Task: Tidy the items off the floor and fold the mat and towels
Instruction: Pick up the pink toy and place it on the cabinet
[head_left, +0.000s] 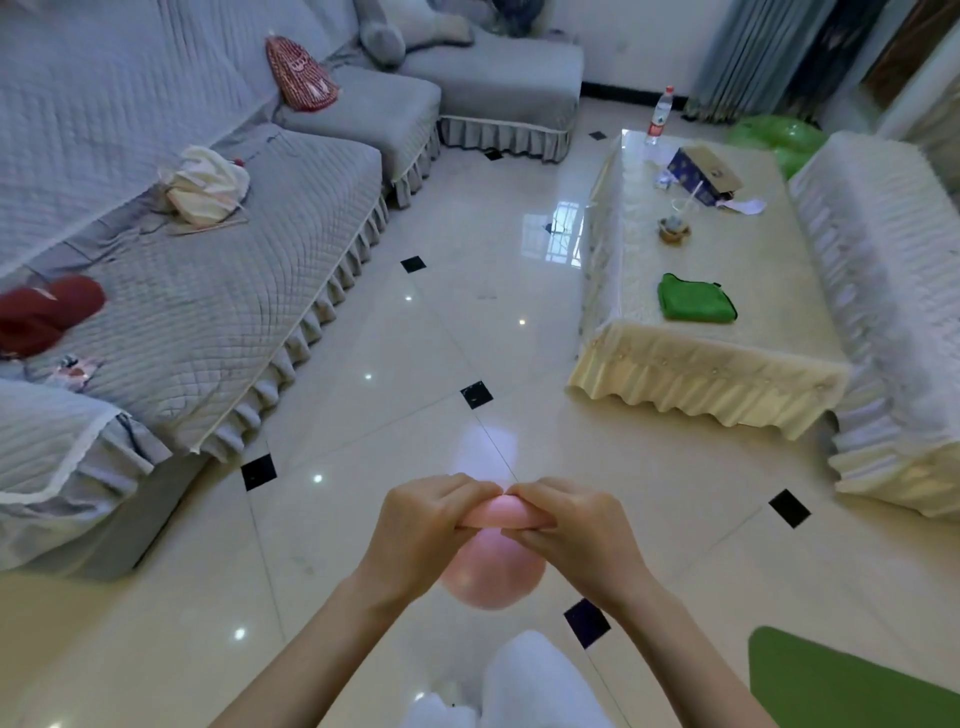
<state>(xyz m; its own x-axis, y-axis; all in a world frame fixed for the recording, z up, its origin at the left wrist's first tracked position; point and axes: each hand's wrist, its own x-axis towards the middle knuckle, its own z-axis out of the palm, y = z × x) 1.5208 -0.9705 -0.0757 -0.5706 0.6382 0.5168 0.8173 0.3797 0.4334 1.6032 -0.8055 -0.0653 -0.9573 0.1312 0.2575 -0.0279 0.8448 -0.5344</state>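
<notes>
Here, in the head view, left hand (434, 514) and right hand (563, 519) pinch the pink towel (493, 566) by its top edge, fingers curled, above the tiled floor (395, 364) between sofa (208, 291) and coffee table (727, 322); green mat (841, 680) lies lower right.

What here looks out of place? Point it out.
The green mat lies unfolded on the floor. A blue box lies askew on the coffee table. Both hands, left and right, pinch a pink towel.
</notes>
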